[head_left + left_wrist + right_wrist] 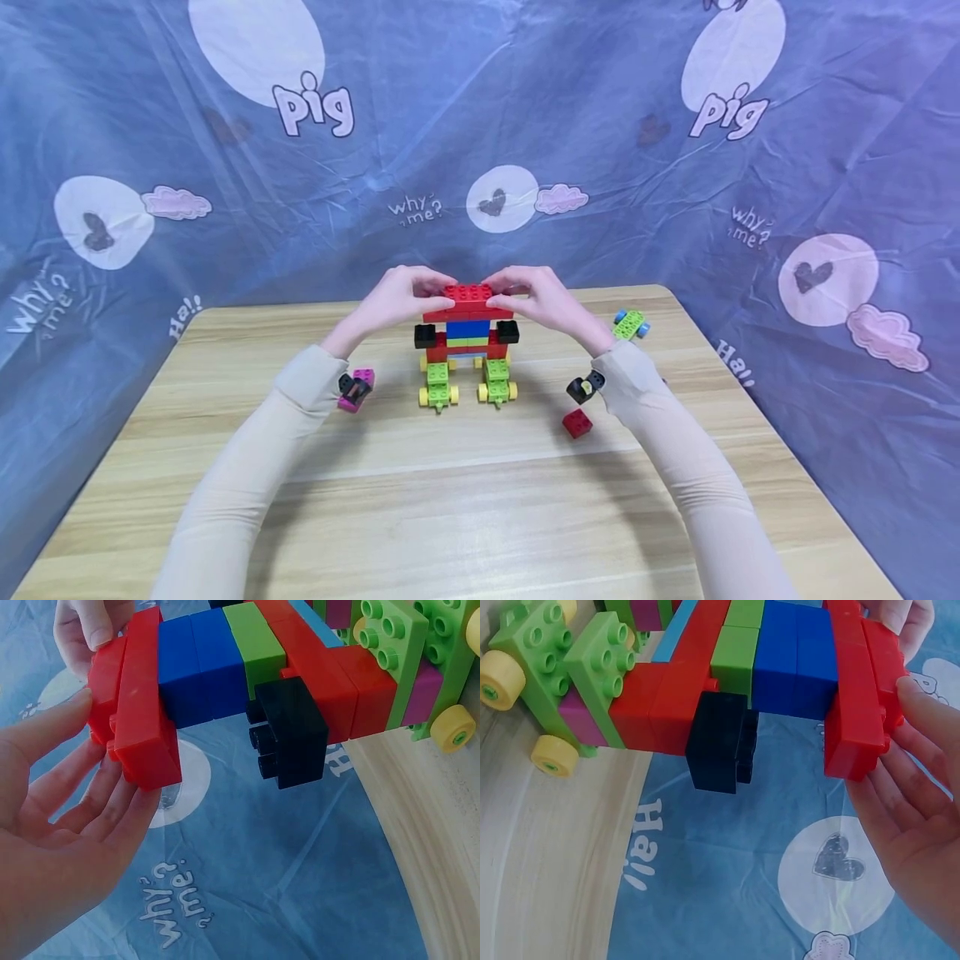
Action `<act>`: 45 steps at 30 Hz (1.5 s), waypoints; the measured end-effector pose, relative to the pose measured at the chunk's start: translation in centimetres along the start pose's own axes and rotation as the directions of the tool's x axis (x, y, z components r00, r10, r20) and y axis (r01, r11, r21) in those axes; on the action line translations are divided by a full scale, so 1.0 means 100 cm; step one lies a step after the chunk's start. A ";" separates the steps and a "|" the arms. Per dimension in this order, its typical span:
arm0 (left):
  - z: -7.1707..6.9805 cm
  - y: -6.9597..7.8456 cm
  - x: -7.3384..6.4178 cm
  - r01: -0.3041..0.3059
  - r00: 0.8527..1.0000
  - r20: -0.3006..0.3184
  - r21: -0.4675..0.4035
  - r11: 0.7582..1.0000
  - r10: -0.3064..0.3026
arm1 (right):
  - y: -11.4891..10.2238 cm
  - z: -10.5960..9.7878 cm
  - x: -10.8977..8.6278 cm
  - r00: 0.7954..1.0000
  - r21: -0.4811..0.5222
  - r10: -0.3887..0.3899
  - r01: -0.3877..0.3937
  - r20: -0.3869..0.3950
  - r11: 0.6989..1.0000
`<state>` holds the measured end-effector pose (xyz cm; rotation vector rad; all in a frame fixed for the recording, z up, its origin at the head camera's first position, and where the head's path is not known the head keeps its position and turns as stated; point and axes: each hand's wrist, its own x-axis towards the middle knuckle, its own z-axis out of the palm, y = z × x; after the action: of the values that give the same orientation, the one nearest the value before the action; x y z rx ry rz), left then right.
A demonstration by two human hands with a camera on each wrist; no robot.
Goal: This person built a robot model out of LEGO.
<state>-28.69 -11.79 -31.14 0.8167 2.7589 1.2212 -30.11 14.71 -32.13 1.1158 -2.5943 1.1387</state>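
A tall toy-brick build stands near the back of the table, with a studded red brick (468, 292) on top. My left hand (401, 296) holds the left end of this top brick, thumb in front and fingers behind. At the other end, my right hand (538, 296) grips it likewise. Beneath lie a longer red layer (142, 712), blue bricks (793, 660), light green ones (735, 652) and more red. Black bricks (292, 735) jut out at both sides. Two green wheeled bases (437, 375) with yellow wheels carry the build; purple bricks (581, 722) show between green layers.
Pink bricks (365, 375) lie on the wooden table (450, 517) by the left wrist, partly covered by its camera. A loose red brick (577, 423) lies below the right wrist. Beyond the right forearm is a green base with blue wheels (630, 323). Blue printed cloth (360, 167) hangs behind.
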 end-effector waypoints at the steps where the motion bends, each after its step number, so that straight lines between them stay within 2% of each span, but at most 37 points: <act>1: 0.000 0.000 0.000 0.003 1.000 0.001 -0.001 1.000 -0.003 | -0.001 0.000 0.000 1.000 0.005 0.004 -0.004 0.004 1.000; 13: 0.000 -0.001 0.003 0.031 1.000 0.002 -0.014 0.999 -0.031 | -0.001 -0.002 0.003 1.000 -0.018 0.023 -0.023 0.020 1.000; 30: 0.002 -0.005 0.003 0.077 0.997 0.008 -0.022 0.997 -0.077 | -0.002 -0.001 0.004 0.999 -0.063 0.013 -0.011 0.038 0.998; 45: 0.002 -0.003 0.001 0.053 0.999 0.001 -0.003 0.999 -0.053 | -0.003 0.000 0.002 1.000 -0.062 -0.007 0.008 0.018 0.998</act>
<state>-28.91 -11.81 -31.45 0.7379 2.7585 1.2149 -30.12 14.47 -31.86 1.1262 -2.6172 1.0437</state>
